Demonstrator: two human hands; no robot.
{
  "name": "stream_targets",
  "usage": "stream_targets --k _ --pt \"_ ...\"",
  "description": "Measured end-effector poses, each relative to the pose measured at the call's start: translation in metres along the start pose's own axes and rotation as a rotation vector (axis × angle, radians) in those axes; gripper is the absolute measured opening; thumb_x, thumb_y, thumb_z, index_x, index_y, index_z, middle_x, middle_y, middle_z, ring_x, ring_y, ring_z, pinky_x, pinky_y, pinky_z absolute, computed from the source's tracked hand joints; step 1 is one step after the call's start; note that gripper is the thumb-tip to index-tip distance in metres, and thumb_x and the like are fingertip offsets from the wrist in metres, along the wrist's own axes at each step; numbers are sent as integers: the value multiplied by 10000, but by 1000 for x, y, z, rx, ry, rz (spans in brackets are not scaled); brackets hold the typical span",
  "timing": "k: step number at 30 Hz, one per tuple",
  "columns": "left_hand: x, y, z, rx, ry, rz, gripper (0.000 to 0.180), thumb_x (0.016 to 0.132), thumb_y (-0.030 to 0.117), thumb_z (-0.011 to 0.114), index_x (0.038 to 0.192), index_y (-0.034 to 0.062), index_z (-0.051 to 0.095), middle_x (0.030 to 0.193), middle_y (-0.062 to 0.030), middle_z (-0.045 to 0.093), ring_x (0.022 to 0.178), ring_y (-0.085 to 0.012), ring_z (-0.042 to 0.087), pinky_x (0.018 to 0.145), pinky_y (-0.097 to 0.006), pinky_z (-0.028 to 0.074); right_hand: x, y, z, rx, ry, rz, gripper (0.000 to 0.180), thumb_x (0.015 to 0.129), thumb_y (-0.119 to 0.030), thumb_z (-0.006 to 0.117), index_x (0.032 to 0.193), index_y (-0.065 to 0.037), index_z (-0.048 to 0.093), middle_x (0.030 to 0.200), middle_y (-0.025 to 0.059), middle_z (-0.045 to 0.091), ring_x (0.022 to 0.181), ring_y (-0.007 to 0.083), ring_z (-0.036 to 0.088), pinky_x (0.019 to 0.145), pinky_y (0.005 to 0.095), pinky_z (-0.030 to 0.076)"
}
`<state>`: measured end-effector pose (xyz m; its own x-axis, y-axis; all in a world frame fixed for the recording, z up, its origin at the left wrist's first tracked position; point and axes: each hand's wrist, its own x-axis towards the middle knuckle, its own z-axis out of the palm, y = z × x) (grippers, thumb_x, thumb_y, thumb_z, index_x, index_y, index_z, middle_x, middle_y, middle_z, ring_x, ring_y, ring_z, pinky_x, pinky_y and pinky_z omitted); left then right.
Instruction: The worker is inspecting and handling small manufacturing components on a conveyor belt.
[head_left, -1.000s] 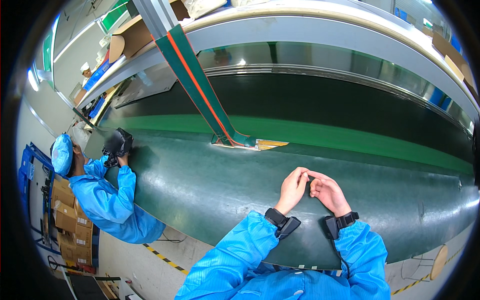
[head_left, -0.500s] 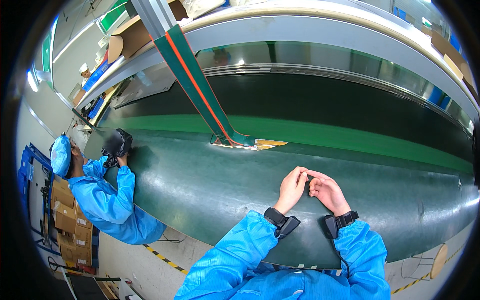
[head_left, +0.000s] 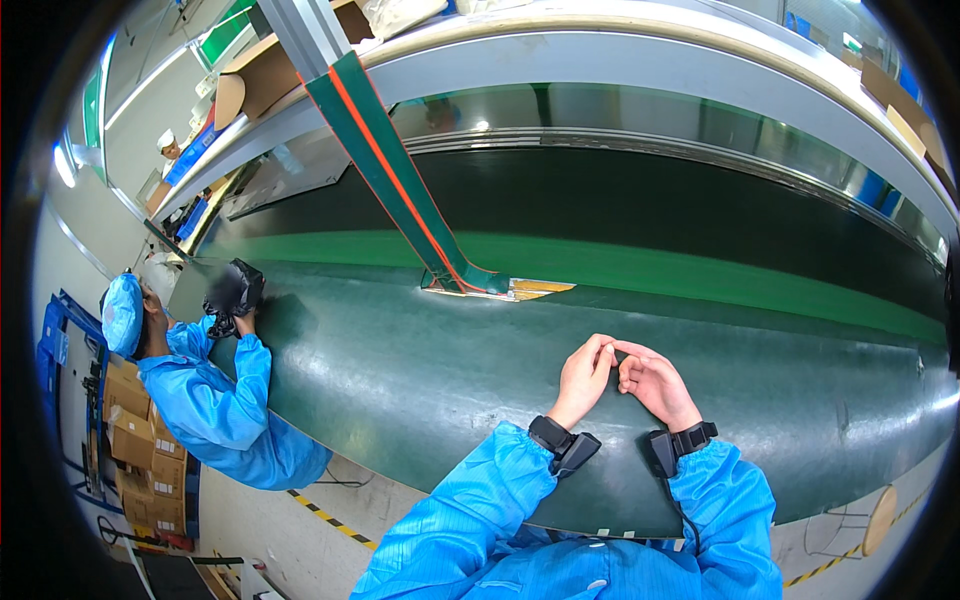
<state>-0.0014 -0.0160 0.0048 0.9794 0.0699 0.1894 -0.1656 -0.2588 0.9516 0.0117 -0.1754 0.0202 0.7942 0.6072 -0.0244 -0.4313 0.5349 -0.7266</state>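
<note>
Both my hands hover over the dark green work surface (head_left: 420, 370), touching each other at the fingertips. My left hand (head_left: 584, 380) has its fingers closed together around the tip of a stretched finger of my right hand (head_left: 660, 388). The other fingers of my right hand curl in toward the palm, and no object shows in them. Black strap devices (head_left: 566, 446) circle both wrists, over blue sleeve cuffs.
A green-wrapped post (head_left: 388, 170) with orange edging rises from the table beyond my hands. Left, a co-worker (head_left: 210, 400) in blue holds a black bag-like bundle (head_left: 236, 290). A raised shelf (head_left: 620, 55) spans the back; cardboard boxes (head_left: 150, 450) stand far left, a stool (head_left: 878, 522) right.
My hands keep the same pose and place. The co-worker's head and arm have shifted very slightly.
</note>
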Motion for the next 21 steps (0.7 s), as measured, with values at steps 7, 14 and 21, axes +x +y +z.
stream_targets --k 7,14,21 --pt "0 3 -1 -8 -2 -6 173 974 161 477 1005 23 576 723 -39 595 677 -99 578 616 -254 464 0 0 0 -13 8 -2 448 920 -213 499 1287 43 488 908 67 592 801 139 548 725 283 456" --pt "0 2 -1 -10 -5 -8 169 974 157 474 1000 24 575 716 -37 591 667 -100 572 610 -255 462 0 1 -1 -13 6 -5 444 922 -209 495 1287 44 486 906 67 595 801 138 549 727 283 456" --pt "0 2 -1 -4 1 13 157 970 146 477 998 25 574 712 -37 589 663 -96 569 607 -254 460 1 2 -2 -8 13 -5 437 923 -197 492 1286 46 486 916 78 598 806 145 553 730 289 458"
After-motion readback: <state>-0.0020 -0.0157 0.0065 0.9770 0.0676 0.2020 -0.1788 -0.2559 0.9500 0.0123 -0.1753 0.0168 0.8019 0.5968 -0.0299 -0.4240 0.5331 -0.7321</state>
